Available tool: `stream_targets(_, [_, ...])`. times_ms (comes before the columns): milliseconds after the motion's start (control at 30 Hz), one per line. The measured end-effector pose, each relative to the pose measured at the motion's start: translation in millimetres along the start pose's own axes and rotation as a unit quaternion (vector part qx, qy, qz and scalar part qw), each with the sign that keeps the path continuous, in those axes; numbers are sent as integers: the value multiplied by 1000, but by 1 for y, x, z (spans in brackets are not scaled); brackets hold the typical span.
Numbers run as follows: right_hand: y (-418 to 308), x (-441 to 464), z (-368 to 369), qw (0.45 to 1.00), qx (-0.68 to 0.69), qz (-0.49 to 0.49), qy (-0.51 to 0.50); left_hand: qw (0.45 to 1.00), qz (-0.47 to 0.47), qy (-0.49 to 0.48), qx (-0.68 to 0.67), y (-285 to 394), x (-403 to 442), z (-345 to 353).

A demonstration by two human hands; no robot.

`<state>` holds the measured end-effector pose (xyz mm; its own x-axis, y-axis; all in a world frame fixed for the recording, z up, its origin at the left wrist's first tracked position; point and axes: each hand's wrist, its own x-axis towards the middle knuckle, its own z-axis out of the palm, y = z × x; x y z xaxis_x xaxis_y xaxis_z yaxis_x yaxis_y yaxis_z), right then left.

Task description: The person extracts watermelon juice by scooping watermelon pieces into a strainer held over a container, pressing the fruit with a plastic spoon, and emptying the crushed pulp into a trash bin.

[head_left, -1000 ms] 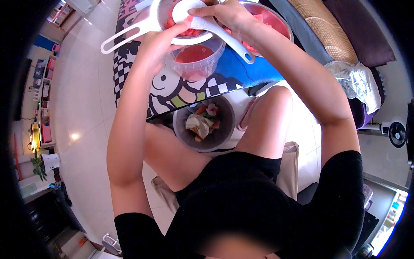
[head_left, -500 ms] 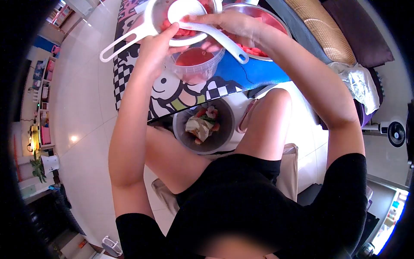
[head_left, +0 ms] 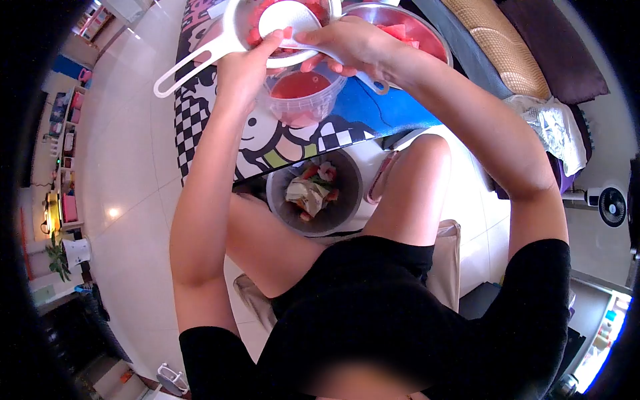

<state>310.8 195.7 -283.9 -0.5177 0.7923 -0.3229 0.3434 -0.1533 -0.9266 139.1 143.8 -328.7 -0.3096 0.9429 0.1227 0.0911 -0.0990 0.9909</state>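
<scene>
A white strainer (head_left: 230,30) with a looped handle and red pulp inside sits at the top of the view, above a clear plastic tub (head_left: 303,110) of red liquid. My left hand (head_left: 243,70) is closed on the strainer's near side, its thumb over the rim by the spoon. A large white spoon (head_left: 290,17) rests bowl-down or flat in the strainer; I cannot tell which. My right hand (head_left: 357,43) wraps around the spoon's handle, whose holed end shows below the palm. Behind the right wrist is a metal bowl (head_left: 443,47) with red fruit chunks.
A patterned table (head_left: 393,113) carries these things. Below its edge, between the knees, stands a grey bin (head_left: 277,200) with scraps and crumpled paper. A sofa with cushions (head_left: 493,40) lies beyond the table on the right. A small fan (head_left: 610,207) stands farther right.
My right hand has shifted down and closed around the spoon's handle, covering most of it. The spoon has turned slightly. My left hand stays at the strainer's rim.
</scene>
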Motion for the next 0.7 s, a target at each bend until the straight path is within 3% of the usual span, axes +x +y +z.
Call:
stream_targets(267, [5,1,8,998,38,-3,50,996,33,63,56,-23,14,-2])
stream_targets(300, [6,3,8,998,44,-2,49,997,18,70,6,-24,14,0])
stream_targets(500, [10,12,5,997,38,28,60,997,65,45,10,-23,12,4])
stream_targets(600, [11,14,4,998,35,28,54,994,70,54,-61,-29,20,4])
stream_targets(700, [9,15,4,998,27,34,54,996,50,63,-46,-30,21,4])
